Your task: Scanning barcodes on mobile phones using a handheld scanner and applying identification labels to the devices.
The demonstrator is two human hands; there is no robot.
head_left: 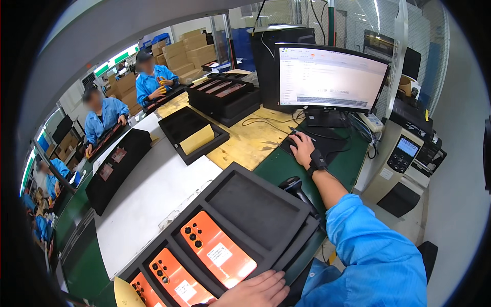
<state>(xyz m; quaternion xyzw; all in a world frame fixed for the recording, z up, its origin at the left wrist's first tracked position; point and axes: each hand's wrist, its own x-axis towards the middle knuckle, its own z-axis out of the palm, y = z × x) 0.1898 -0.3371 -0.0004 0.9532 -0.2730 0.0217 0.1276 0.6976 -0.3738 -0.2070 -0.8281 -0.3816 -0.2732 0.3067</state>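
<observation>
My right hand [303, 150], with a black band round its wrist, rests over a dark computer mouse [299, 134] on a black mouse pad [327, 151]. The palm and fingers cover most of the mouse. At the lower edge, my left hand [255, 291] lies flat across the near rim of a black foam tray [225, 176], beside an orange smartphone [225, 253]. A second orange smartphone [176, 279] and a third [144, 290], partly cut off, lie to its left. Their camera lenses face up, and the nearer two show white labels.
A lit monitor [330, 77] stands beyond my right hand. Between my forearm and the tray is a black handheld scanner [299, 192]. Further off are a tray with a yellow card [197, 139], stacked foam trays [220, 97], a label printer [406, 148], and co-workers in blue [105, 120].
</observation>
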